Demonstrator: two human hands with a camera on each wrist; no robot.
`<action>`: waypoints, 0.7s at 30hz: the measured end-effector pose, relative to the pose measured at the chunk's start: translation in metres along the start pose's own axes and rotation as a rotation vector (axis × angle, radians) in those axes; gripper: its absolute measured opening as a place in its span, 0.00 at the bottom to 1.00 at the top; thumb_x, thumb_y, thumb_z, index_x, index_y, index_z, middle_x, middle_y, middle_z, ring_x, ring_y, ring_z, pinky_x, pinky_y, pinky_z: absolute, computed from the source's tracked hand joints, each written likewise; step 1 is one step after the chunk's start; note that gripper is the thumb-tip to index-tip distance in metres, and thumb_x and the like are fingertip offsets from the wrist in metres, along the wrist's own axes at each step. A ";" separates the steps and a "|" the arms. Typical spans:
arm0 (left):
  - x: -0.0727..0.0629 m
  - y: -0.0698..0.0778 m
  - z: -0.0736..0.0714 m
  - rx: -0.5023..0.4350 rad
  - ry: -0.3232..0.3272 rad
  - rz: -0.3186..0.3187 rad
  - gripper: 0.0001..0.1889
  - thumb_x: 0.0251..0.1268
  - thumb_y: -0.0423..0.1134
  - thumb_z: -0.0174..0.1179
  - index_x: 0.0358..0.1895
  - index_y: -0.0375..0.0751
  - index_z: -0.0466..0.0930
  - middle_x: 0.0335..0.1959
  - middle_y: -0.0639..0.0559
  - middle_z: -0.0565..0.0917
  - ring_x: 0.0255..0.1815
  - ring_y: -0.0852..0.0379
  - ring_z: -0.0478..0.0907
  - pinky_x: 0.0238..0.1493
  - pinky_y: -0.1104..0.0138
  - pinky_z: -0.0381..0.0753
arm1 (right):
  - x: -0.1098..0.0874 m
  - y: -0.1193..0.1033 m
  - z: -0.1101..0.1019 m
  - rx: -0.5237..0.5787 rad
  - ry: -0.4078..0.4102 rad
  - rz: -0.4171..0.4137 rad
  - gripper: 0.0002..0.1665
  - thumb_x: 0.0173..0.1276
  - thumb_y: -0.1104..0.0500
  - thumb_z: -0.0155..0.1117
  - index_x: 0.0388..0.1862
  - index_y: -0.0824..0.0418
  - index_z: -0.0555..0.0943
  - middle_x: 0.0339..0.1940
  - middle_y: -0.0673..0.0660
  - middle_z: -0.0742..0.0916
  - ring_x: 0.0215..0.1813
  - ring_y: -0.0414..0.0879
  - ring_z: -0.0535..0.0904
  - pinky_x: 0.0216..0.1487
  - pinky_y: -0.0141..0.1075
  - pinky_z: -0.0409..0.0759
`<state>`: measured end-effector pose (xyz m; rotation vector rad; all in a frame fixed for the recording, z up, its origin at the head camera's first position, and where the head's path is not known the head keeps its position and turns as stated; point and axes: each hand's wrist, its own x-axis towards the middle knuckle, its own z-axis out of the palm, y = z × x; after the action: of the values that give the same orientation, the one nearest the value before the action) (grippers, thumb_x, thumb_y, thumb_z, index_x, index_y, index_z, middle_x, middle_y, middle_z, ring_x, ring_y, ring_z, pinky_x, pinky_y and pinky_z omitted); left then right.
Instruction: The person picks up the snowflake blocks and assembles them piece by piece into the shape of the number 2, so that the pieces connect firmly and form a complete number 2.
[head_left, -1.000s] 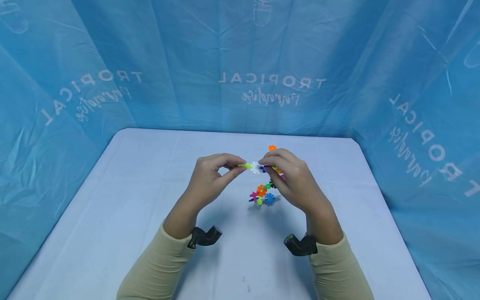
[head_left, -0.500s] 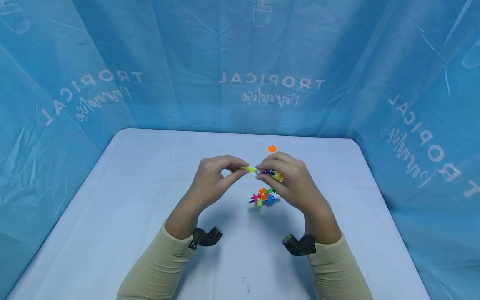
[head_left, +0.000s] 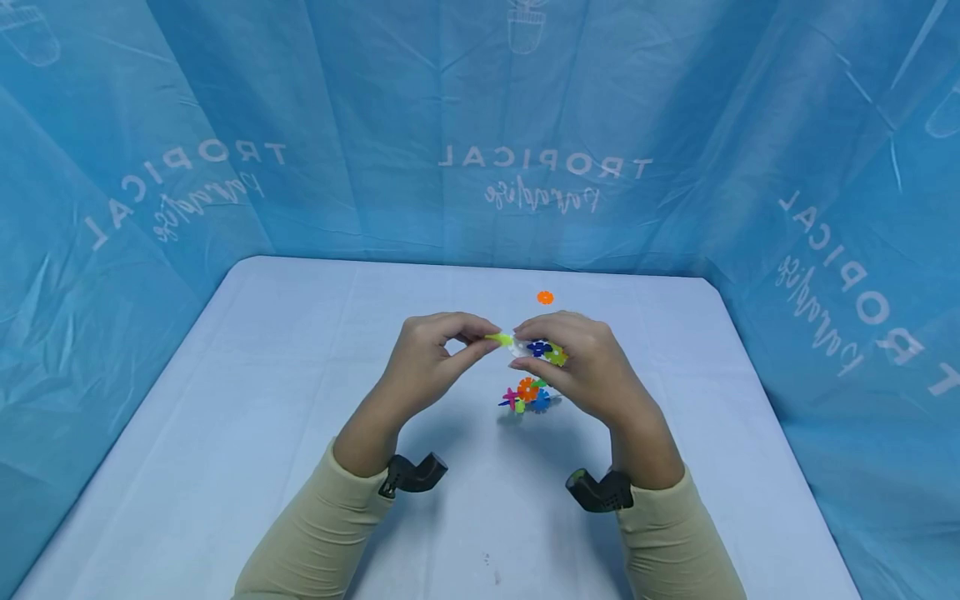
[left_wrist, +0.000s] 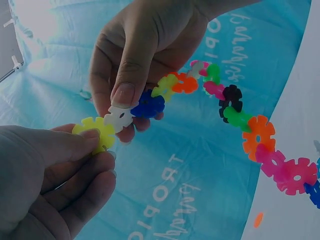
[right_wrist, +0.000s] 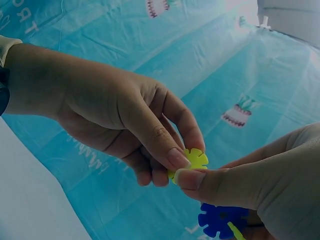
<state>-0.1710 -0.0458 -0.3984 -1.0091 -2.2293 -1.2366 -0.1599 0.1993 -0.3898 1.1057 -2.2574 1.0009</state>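
My left hand (head_left: 433, 354) pinches a yellow snowflake disc (left_wrist: 94, 131) between thumb and fingers. Right against its edge is a white snowflake disc (left_wrist: 119, 120), which my right hand (head_left: 585, 362) holds by thumb and fingertips. The white disc ends a chain of slotted discs. Beside it in the chain come a dark blue disc (left_wrist: 149, 105) and another yellow one (left_wrist: 164, 88). From there the chain hangs in an arc through orange, pink, green and black discs (left_wrist: 231, 97). In the head view its lower end (head_left: 525, 393) shows below my right hand, whose palm hides the middle part.
A loose orange disc (head_left: 545, 297) lies on the white table (head_left: 300, 400) beyond my hands. Blue printed sheeting (head_left: 480, 100) walls the table at the back and both sides. Black wrist cameras (head_left: 416, 475) sit at the sleeve cuffs.
My right hand has tilted and come slightly nearer, showing more of the dark blue and yellow discs under it. The left hand has shifted slightly right. The yellow and white discs stay together.
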 end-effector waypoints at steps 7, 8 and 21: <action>0.000 0.001 0.001 -0.015 0.015 0.005 0.08 0.65 0.32 0.76 0.46 0.39 0.92 0.41 0.56 0.91 0.40 0.65 0.86 0.38 0.65 0.86 | 0.001 -0.002 0.001 0.028 0.041 -0.013 0.21 0.56 0.64 0.86 0.49 0.65 0.90 0.46 0.55 0.92 0.51 0.49 0.88 0.54 0.43 0.86; 0.000 0.001 0.000 -0.015 0.021 0.010 0.08 0.64 0.32 0.76 0.46 0.39 0.92 0.40 0.56 0.91 0.40 0.65 0.86 0.38 0.65 0.86 | 0.002 -0.003 0.002 0.027 0.049 -0.016 0.22 0.56 0.64 0.86 0.49 0.65 0.90 0.45 0.55 0.92 0.51 0.49 0.88 0.53 0.43 0.86; 0.001 0.002 -0.003 0.008 0.027 0.085 0.08 0.59 0.27 0.77 0.41 0.38 0.93 0.37 0.53 0.91 0.41 0.61 0.89 0.46 0.67 0.86 | 0.002 -0.007 0.006 0.007 0.085 -0.046 0.23 0.53 0.65 0.87 0.49 0.68 0.90 0.46 0.57 0.92 0.50 0.50 0.89 0.51 0.43 0.87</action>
<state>-0.1703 -0.0468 -0.3947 -1.0659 -2.1466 -1.1967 -0.1558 0.1905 -0.3894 1.0917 -2.1533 1.0188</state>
